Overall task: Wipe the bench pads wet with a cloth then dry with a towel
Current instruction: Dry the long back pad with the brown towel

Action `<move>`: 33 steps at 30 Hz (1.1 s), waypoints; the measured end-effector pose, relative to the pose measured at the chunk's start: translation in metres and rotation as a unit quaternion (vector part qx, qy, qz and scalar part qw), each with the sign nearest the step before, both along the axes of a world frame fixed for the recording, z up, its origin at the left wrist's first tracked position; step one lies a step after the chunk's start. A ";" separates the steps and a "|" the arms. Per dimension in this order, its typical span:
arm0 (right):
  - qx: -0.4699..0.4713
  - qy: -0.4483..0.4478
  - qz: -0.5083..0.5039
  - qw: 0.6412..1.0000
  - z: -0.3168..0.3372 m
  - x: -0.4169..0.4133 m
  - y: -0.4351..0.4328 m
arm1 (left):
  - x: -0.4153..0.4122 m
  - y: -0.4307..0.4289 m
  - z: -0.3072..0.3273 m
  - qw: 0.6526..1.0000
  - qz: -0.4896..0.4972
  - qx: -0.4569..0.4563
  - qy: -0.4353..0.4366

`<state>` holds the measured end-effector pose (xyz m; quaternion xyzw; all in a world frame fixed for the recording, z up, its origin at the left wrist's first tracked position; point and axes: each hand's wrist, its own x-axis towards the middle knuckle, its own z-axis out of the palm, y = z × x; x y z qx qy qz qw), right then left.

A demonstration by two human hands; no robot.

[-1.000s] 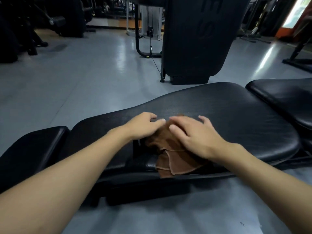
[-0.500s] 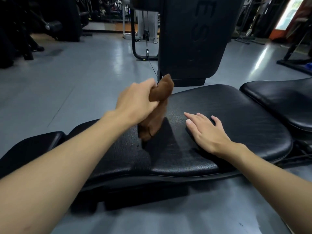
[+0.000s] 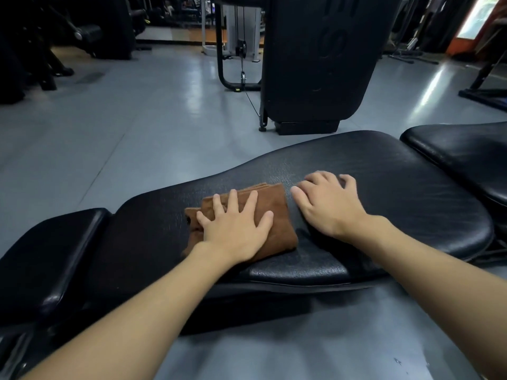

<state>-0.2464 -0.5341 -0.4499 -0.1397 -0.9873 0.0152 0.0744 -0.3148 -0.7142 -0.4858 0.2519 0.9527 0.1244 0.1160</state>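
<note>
Two bare forearms reach in from the near edge over the grey floor (image 3: 288, 352). Just beyond them a black bench lies across the view. It has a small pad (image 3: 49, 256) at near left, a long pad (image 3: 384, 187) in the middle and a third pad (image 3: 466, 154) at far right.

The cloth (image 3: 277, 215), brown and folded into a thick rectangle, lies flat on the long pad, left of that pad's middle and close to its near edge. The left hand (image 3: 236, 229) rests palm down on the cloth's near left part. Its fingers are straight and spread apart, pressing on the fabric without curling round it. The cloth's far edge and right side show past the fingertips.

The right hand (image 3: 329, 207) sits on the bare long pad just right of the cloth. Its fingers are apart and gently bent, the tips touching the vinyl, and it holds nothing. Its thumb lies close to the cloth's right edge; whether the two touch cannot be told.

Farther off, a tall black machine (image 3: 315, 56) stands on the floor behind the long pad, with a thin cable (image 3: 242, 45) hanging at its left. Dark gym gear (image 3: 55, 37) fills the far left corner.
</note>
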 end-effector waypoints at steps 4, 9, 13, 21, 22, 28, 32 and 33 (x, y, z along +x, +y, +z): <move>0.001 -0.058 0.020 0.998 -0.005 -0.031 -0.003 | -0.012 -0.001 -0.007 0.999 -0.006 0.007 0.030; 0.023 -0.104 0.023 0.994 -0.020 -0.036 0.004 | -0.052 0.008 -0.010 0.999 0.018 0.012 0.043; 0.037 -0.107 0.025 0.993 -0.021 -0.037 0.004 | -0.095 0.023 -0.006 0.998 0.046 0.007 0.031; 0.040 -0.115 0.013 0.992 -0.021 -0.041 0.006 | -0.095 0.018 -0.006 0.999 0.040 0.009 0.033; 0.037 -0.117 0.011 0.992 -0.021 -0.041 0.006 | -0.085 0.012 -0.007 0.999 0.033 0.011 0.031; 0.025 -0.123 0.005 0.992 -0.017 -0.037 0.002 | -0.013 -0.032 -0.015 0.999 0.002 -0.008 0.041; 0.080 -0.132 0.004 0.988 -0.010 -0.036 -0.007 | 0.025 -0.056 -0.019 0.998 -0.004 -0.008 0.055; 0.108 -0.120 0.016 0.987 -0.008 -0.038 -0.013 | 0.032 -0.061 -0.020 0.998 -0.004 -0.011 0.060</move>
